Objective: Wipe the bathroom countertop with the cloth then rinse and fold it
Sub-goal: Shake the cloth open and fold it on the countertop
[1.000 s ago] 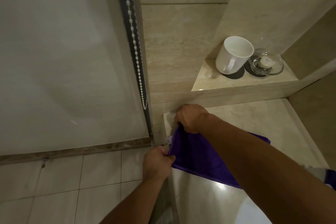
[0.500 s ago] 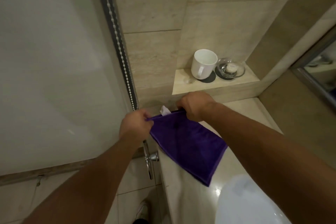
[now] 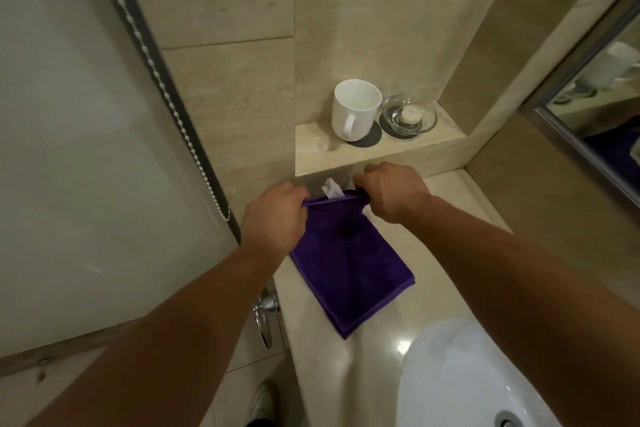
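Fingers (image 3: 298, 199) of both hands pinch the purple cloth's (image 3: 349, 267) far edge taut; it lies folded along the bench's (image 3: 460, 211) left edge, where a careless tug could drag it off.

Two hands hold the top edge of a purple cloth (image 3: 349, 267). The left hand (image 3: 273, 218) grips one top corner and the right hand (image 3: 391, 191) grips the other. The cloth hangs down and its low end lies on the shiny tabletop (image 3: 446, 218). A white mug (image 3: 355, 109) and a glass dish (image 3: 410, 114) sit on a shelf (image 3: 318, 146) behind. A white sink (image 3: 460, 381) is near the cloth.
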The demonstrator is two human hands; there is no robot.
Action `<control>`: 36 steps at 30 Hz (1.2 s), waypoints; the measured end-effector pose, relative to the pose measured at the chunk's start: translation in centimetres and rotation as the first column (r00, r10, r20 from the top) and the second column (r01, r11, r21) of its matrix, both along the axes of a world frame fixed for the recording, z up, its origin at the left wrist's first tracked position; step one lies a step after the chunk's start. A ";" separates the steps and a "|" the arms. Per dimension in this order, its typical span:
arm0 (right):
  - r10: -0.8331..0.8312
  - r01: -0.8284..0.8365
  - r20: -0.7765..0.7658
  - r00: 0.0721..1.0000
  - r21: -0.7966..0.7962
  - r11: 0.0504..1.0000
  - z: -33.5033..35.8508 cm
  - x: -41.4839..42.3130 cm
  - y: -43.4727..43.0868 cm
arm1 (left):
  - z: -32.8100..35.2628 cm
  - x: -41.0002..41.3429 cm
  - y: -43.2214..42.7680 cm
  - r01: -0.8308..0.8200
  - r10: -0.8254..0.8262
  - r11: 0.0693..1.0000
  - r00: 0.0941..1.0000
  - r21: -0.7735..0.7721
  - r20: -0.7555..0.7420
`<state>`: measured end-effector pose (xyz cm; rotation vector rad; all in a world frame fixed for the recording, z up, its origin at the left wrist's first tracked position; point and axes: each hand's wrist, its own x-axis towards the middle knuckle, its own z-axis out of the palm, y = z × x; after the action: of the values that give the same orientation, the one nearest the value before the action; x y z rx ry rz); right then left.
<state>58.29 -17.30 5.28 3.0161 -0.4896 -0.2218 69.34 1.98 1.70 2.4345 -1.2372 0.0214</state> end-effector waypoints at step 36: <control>0.207 -0.193 -0.070 0.976 0.168 0.967 -11.3 -14.1 0.5 | -9.8 -11.6 1.7 0.487 -0.436 0.851 0.863 0.196 -0.253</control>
<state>44.17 -16.78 -6.02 3.1652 -0.1639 -0.3939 57.78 3.69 -8.12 2.1932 -1.7885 -0.5403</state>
